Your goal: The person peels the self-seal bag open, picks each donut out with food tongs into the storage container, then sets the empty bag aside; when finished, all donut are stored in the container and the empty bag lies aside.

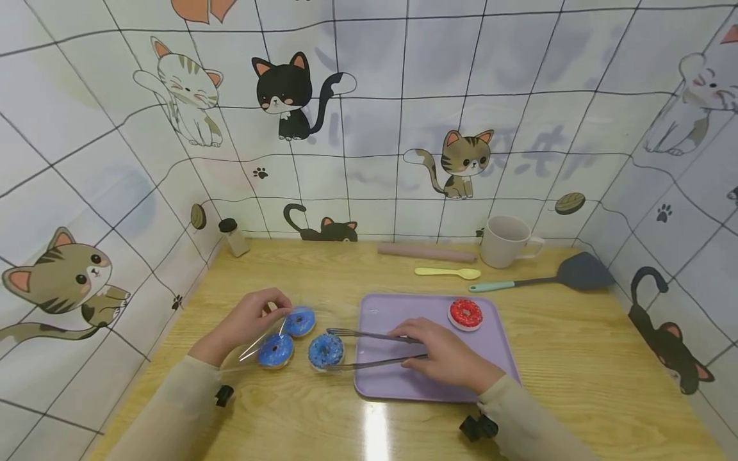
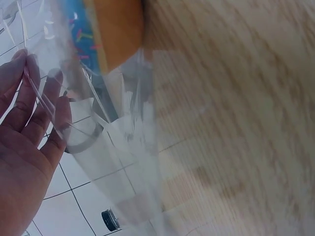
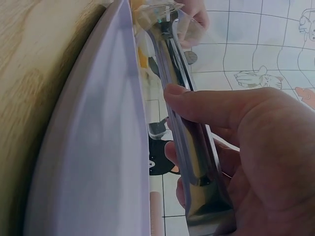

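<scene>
Fingers of my right hand (image 1: 446, 358) curl round the handles of the metal tongs (image 1: 369, 350), thumb on top as the right wrist view shows, and the two arms are spread either side of the nearest blue doughnut (image 1: 325, 350), which lies on the wooden table (image 1: 323, 416) just left of the purple tray (image 1: 403, 384). I judge the arms not yet squeezed onto it. My left hand (image 1: 248, 323) pinches the edge of a clear plastic wrapper (image 1: 259, 342); in the left wrist view the fingers (image 2: 34, 113) lie fairly straight against the film, so how firmly they grip it I cannot tell for sure. Two more blue doughnuts sit by that hand: one (image 1: 275, 350) at the wrapper's mouth, the other (image 1: 300, 321) just behind it near the fingertips. Whether either is still partly inside the film is hard to read.

A red doughnut (image 1: 466, 314) already rests in the tray's far right corner, so I take this as the pick-up step for a blue one. My next move calls for closing the tongs gently on the doughnut's sides, lifting straight up to clear the tray's rim, and steadying the wrapper with my left hand.
</scene>
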Available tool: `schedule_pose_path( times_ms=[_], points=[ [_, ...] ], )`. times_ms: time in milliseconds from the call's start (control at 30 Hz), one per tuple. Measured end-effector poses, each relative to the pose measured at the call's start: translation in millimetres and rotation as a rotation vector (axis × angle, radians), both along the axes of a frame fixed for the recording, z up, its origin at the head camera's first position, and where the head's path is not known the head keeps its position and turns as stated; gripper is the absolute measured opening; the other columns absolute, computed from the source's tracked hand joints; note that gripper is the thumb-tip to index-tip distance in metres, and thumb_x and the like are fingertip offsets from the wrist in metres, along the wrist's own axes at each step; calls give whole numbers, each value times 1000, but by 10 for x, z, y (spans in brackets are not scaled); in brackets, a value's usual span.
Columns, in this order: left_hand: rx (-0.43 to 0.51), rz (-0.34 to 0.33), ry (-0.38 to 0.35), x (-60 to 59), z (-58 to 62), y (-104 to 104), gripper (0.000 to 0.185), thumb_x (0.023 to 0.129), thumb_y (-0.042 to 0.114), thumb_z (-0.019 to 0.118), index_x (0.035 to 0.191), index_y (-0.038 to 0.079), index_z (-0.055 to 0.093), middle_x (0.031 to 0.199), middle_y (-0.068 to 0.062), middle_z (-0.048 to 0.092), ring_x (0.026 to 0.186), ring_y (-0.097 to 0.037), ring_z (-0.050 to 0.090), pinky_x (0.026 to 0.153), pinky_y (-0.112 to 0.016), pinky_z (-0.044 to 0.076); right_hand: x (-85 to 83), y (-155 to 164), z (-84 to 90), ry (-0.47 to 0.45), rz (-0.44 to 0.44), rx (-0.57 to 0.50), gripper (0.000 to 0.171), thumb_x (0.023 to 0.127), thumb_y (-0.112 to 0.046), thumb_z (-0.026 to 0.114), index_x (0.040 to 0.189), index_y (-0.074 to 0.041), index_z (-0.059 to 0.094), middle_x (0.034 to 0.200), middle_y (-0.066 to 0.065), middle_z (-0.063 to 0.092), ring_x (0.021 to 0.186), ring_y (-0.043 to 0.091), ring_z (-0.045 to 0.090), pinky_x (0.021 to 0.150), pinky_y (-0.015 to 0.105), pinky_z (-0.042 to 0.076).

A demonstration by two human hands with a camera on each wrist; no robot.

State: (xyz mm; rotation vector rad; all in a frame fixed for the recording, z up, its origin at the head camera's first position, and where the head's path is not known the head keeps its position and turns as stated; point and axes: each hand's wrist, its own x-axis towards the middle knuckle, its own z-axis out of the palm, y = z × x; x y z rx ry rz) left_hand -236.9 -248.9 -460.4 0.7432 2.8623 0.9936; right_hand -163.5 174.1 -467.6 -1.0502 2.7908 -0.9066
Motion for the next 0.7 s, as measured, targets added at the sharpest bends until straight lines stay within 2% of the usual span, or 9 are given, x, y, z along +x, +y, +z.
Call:
schedule_pose_path(
  times_ms=[233,467,700],
  points=[
    [-2,11,-2,-8,-35,-8,4,100,20,70,100,17,73,97,11,70,92,-10,62,79,-28,53,48,94,17,20,-15,-12,52,88,-22,84,136,-27,64,136,-8,64,127,17,60,105,46,51],
    [0,-3,29,-1,-38,-21,4,100,18,70,99,16,73,97,8,71,90,-10,62,77,-28,53,88,260,26,16,-59,-39,55,87,-20,84,136,-31,63,138,-7,62,130,18,58,107,47,50],
    [-2,-10,45,-18,-75,-50,8,101,23,69,99,17,73,97,9,71,91,-9,62,76,-27,52,82,450,21,65,-42,-75,56,85,-17,86,135,-26,64,134,-7,64,123,16,61,101,45,53]
  ],
)
